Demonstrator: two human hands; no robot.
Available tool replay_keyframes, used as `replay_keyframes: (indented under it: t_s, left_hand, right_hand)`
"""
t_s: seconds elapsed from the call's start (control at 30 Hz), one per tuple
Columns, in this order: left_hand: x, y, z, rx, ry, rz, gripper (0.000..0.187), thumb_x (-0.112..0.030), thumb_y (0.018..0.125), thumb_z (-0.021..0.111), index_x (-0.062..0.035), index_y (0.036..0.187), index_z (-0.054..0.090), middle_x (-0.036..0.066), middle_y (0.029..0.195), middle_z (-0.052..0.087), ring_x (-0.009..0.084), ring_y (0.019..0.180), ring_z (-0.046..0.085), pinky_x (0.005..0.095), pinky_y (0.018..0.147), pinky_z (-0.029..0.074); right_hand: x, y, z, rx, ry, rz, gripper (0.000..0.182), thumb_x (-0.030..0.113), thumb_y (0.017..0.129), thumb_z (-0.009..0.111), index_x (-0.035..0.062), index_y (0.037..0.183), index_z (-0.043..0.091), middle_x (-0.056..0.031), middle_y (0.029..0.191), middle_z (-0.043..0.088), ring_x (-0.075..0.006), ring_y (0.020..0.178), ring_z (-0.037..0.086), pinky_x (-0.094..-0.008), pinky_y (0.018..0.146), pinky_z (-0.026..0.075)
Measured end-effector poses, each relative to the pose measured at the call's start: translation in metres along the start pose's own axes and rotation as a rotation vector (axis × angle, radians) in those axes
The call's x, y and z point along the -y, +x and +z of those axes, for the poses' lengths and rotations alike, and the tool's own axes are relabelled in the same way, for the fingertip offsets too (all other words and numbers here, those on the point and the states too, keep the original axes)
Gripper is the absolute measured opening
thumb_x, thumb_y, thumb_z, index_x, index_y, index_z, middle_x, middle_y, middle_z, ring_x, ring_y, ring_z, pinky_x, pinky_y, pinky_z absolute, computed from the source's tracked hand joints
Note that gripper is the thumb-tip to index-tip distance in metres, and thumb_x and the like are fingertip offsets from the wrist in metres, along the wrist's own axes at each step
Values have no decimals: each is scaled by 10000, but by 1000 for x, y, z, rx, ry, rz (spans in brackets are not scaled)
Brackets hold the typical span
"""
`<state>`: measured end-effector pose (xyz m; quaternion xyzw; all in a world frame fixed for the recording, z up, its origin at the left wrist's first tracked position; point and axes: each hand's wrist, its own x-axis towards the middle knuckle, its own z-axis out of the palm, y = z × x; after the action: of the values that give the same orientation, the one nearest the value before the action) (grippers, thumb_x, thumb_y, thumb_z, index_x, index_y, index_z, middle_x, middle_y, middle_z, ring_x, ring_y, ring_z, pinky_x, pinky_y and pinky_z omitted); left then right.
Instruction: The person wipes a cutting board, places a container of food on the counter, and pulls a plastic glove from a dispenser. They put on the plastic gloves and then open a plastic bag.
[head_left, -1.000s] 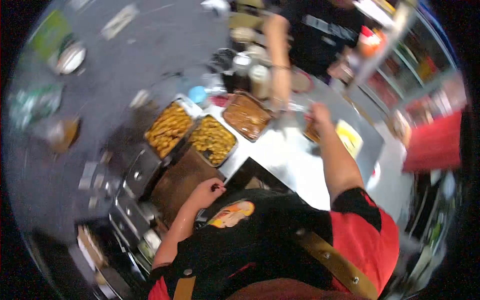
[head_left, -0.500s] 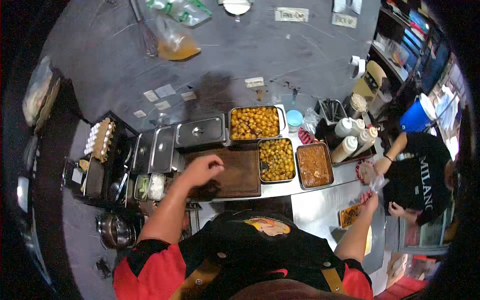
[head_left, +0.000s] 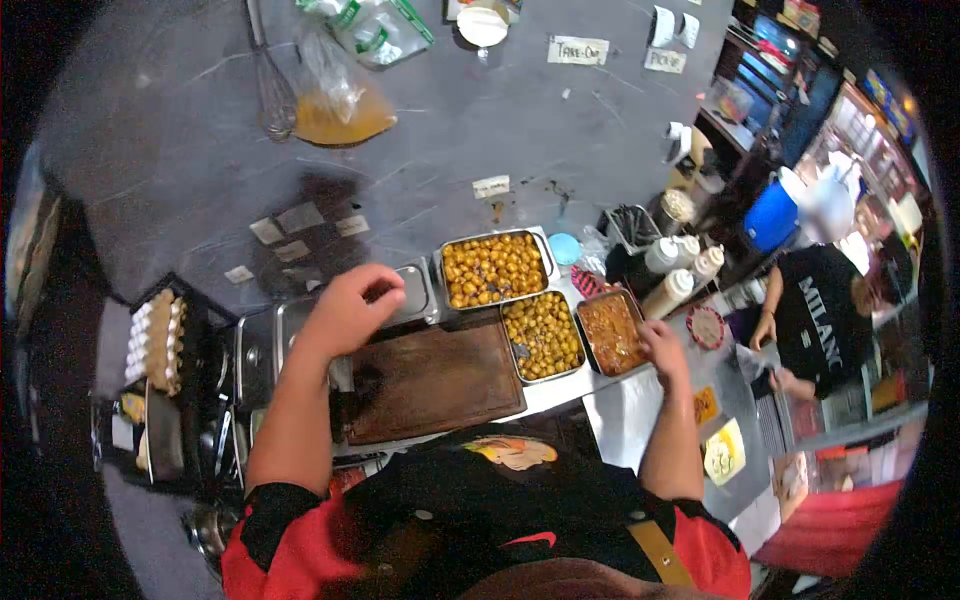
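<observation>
The left hand [head_left: 352, 312] is raised above the steel pans, beyond the far left part of the brown cutting board [head_left: 440, 385]. Its fingers are curled, with a gap visible between thumb and fingers; no item is visible in it. The right hand [head_left: 661, 350] is at the right edge of the sauce tray [head_left: 618, 373], fingers pointing toward it. Whether its fingertips are apart or together, and whether they touch the tray, cannot be told.

The sauce tray holds a reddish-brown sauce. To its left stands the near potato tray [head_left: 549, 379]; the far potato tray [head_left: 438, 270] sits beyond the board. Both contain small, round, golden pieces. Squeeze bottles [head_left: 669, 290] stand beyond the sauce tray. Eggs in a carton [head_left: 163, 335] are at far left. A co-worker [head_left: 822, 320] in a black shirt stands at right.
</observation>
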<state>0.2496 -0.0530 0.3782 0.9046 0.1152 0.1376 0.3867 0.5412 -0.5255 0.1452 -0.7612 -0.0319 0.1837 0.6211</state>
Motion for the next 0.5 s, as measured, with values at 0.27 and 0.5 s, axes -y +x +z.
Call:
replay_keyframes:
  t_s: [0.27, 0.5]
  left_hand:
    - [96, -42, -47, 627, 331, 285, 248, -279, 916, 682, -70, 1048, 695, 140, 1030, 704, 344, 968, 675, 429, 848, 543]
    - [73, -35, -61, 365, 91, 365, 184, -204, 897, 688, -58, 1009, 688, 145, 956, 693, 351, 881, 675, 428, 780, 544]
  right_hand:
    - [244, 4, 113, 261, -591, -581, 266, 273, 977, 652, 13, 1015, 695, -53, 846, 682, -147, 771, 622, -330, 726, 524]
    - [432, 14, 214, 361, 53, -617, 251, 219, 979, 652, 38, 1151, 635, -81, 1031, 705, -199, 838, 694, -353, 756, 571]
